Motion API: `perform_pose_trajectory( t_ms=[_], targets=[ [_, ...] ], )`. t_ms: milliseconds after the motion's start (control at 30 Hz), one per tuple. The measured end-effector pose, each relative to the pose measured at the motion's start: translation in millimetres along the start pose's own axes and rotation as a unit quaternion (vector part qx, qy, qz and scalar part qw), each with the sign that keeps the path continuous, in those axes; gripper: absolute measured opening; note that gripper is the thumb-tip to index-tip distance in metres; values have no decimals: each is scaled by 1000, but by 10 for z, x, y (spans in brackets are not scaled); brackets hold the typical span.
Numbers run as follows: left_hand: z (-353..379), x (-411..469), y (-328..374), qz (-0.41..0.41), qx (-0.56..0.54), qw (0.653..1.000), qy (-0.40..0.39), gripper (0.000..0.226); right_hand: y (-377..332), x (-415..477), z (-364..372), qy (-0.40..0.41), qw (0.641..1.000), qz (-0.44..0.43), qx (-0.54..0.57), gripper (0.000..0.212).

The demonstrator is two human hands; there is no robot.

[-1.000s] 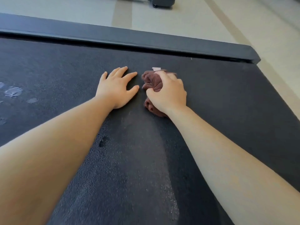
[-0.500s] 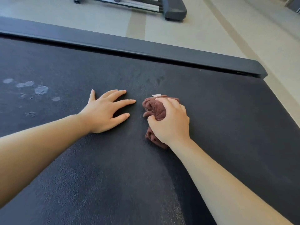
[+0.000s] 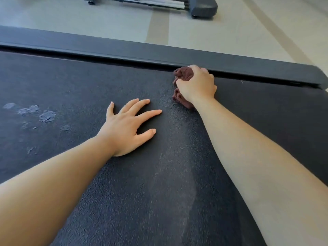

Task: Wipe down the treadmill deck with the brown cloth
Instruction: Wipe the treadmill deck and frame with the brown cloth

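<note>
R hand [image 3: 196, 85] fisted on brown cloth [image 3: 182, 75], bunched, pressed onto treadmill deck [image 3: 266, 121] right up against far side rail [image 3: 124, 50]. Cloth showing above and below thumb side. L hand [image 3: 127, 128] flat on deck, palm down, fingers spread, holding nothing, near cloth but apart. Pale flaky patches [image 3: 46, 115] on deck to L of L hand. Lighter streak [image 3: 177, 166] running btwn forearms. Other machine base [image 3: 202, 8] on floor beyond rail.
</note>
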State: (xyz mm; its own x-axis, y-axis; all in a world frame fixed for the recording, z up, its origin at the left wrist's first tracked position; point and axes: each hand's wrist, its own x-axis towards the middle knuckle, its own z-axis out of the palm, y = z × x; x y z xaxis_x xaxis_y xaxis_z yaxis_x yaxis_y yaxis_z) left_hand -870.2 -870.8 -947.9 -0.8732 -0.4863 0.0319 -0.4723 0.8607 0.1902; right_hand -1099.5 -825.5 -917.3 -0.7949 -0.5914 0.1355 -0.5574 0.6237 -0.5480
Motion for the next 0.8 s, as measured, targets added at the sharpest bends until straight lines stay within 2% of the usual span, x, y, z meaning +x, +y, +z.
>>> perform_pose_trajectory(
  t_ms=[100,233,400,467,633,800],
  targets=[
    [-2,1,5,1,-7,1000,-1,56,17,-177,-59,-18,1000,-10,-9,50],
    [-35,-13,19,-3,-17,1000,-5,56,63,-871,-232,-46,998,-36,-3,51],
    [-51,-184,52,-34,-49,997,42,49,201,-1888,-412,-35,997,-74,-3,50],
    [-74,-267,1,-36,-33,998,33,49,240,-2132,-430,-34,996,-87,-16,50],
    [-182,-238,-281,-62,39,997,-4,53,145,-1938,-346,-32,997,-71,-21,46],
    [-136,-181,-536,-124,12,992,13,52,-61,-1275,-71,-16,998,-56,10,47]
  ],
)
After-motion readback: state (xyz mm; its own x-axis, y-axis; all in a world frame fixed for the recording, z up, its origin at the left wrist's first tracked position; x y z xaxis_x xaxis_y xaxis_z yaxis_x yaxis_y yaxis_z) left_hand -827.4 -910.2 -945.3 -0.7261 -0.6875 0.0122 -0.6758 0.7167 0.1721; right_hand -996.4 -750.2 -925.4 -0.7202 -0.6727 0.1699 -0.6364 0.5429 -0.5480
